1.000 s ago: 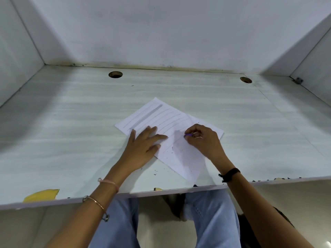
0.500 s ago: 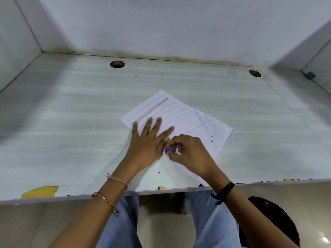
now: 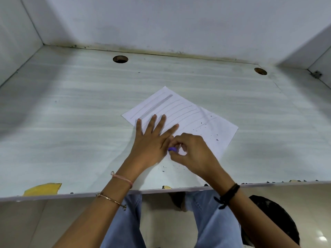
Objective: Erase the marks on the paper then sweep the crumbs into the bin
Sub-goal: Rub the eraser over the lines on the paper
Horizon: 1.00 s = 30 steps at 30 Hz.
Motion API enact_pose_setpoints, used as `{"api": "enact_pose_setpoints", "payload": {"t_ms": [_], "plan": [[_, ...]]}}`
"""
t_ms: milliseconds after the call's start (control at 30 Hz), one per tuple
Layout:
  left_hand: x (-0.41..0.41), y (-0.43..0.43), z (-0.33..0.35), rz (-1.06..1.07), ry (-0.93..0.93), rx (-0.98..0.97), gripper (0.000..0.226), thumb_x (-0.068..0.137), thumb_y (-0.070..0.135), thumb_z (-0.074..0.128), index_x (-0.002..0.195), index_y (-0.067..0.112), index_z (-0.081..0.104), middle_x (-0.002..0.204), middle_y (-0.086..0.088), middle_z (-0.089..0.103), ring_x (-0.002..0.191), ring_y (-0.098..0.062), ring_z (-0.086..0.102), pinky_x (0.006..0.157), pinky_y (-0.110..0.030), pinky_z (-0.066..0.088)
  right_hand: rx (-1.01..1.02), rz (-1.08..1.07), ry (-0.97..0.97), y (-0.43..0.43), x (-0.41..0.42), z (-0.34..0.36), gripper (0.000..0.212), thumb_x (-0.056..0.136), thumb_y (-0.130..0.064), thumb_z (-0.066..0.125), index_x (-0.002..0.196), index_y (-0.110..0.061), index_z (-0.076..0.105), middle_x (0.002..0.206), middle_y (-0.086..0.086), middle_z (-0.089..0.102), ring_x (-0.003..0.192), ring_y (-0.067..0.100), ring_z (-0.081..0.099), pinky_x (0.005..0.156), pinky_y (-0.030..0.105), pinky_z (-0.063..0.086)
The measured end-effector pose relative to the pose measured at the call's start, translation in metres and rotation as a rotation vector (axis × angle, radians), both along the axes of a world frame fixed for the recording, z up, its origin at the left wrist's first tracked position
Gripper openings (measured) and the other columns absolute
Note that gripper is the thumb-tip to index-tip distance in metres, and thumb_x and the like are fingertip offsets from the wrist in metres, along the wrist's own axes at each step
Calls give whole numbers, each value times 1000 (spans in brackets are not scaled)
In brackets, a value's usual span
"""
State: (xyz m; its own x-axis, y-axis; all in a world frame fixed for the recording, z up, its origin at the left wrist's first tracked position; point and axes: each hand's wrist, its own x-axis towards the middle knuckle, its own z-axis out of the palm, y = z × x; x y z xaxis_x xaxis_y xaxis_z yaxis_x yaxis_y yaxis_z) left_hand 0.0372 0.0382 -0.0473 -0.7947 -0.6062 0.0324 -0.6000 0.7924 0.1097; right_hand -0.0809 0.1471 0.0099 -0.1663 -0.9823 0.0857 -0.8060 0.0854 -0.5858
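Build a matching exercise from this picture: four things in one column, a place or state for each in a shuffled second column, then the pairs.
1. left hand
2. eraser
3. crumbs
4. yellow patch

A. pinched by the right hand
B. flat on the paper, fingers spread
C. at the desk's near left edge
D. scattered as dark specks on the paper

Pairs: 1-B, 2-A, 3-D, 4-C

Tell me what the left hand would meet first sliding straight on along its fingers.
The left hand lies flat on the paper; ahead only pencil lines, then seemingly open desk to the wall.
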Motion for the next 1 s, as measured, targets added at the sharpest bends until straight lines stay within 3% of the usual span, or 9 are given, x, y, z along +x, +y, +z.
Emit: {"api": "enact_pose_setpoints", "payload": {"t_ms": [167, 267, 333, 433, 600, 733, 900, 1000], "plan": [[-1, 2, 3, 35, 15, 6, 53, 94, 54, -11, 147, 47, -16, 161, 1, -16, 147, -26, -17, 112, -61, -11, -46, -171, 1, -10, -22, 1, 3, 76, -18, 68, 79, -18, 69, 75, -5, 67, 69, 5, 54, 66, 18, 34], [0, 2, 4, 16, -9, 16, 52, 99, 53, 4, 148, 45, -14, 160, -1, -18, 146, -28, -19, 112, -62, -11, 2, -4, 30, -3, -1, -2, 5, 75, -18, 68, 79, -19, 69, 74, -10, 63, 70, 0, 52, 66, 11, 34], [0, 2, 4, 12, 3, 5, 58, 91, 58, -11, 148, 46, -14, 160, -1, -17, 147, -28, -18, 111, -61, -11, 33, -6, 26, -5, -9, -1, 5, 76, -19, 69, 81, -20, 70, 75, -12, 64, 71, 0, 54, 66, 10, 34], [-1, 2, 2, 27, 15, 19, 67, 81, 54, -22, 147, 47, -14, 161, 1, -16, 147, -26, -17, 112, -61, -11, -40, -205, 12, -13, -31, 1, 2, 77, -18, 68, 79, -18, 69, 77, -4, 67, 72, 7, 56, 66, 19, 36], [0, 1, 2, 0, -11, -16, 78, 71, 61, -35, 146, 45, -18, 160, -2, -18, 147, -29, -17, 111, -63, -10, 46, 35, 43, -5, -9, 0, 6, 76, -21, 68, 81, -19, 70, 74, -12, 63, 70, 3, 54, 67, 12, 38], [-1, 1, 2, 24, 14, 25, 70, 78, 55, -27, 146, 48, -15, 161, 2, -16, 147, -26, -18, 112, -61, -11, -38, -179, 36, -16, -36, 3, 3, 75, -18, 68, 78, -18, 69, 76, -4, 67, 72, 9, 58, 67, 23, 40], [0, 1, 2, 3, -15, 7, 70, 76, 60, -27, 145, 47, -19, 160, -1, -19, 147, -28, -19, 110, -62, -12, 56, 59, 34, -4, -11, 1, 4, 76, -21, 68, 80, -19, 70, 75, -8, 67, 72, 5, 56, 69, 16, 40], [-1, 1, 4, 24, 18, 49, 66, 81, 54, -23, 147, 49, -13, 161, 3, -16, 147, -24, -18, 113, -60, -11, -34, -193, 14, -16, -42, 3, 2, 75, -16, 69, 77, -16, 69, 75, -4, 68, 68, 4, 56, 66, 22, 38]]}}
